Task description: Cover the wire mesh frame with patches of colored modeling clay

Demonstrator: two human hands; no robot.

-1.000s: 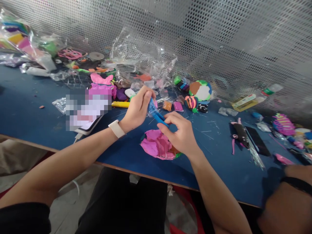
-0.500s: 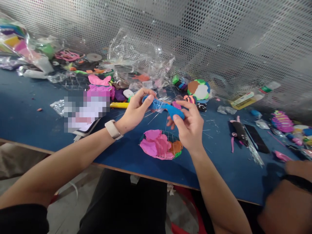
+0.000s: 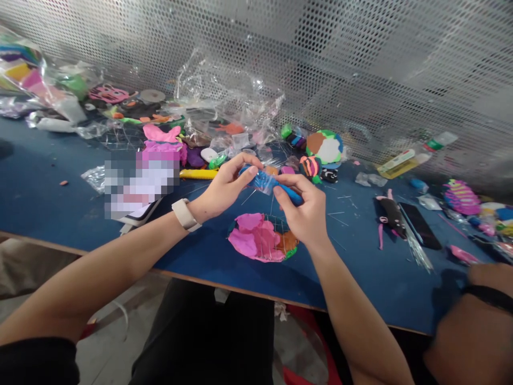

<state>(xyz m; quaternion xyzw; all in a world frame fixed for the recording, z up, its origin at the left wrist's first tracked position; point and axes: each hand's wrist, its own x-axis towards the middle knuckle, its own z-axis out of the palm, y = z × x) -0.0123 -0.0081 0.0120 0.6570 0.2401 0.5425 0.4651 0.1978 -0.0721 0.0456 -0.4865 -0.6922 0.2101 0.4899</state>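
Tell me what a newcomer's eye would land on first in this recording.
Probably the bright blue piece, held mid-view between the left hand and right hand. Just below it, a mostly pink, patchy shape stands out on the dark blue table. Farther back, crumpled clear plastic glints before the perforated metal wall.

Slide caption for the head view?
Left hand and right hand hold blue clay with clear plastic above a cluttered blue table.
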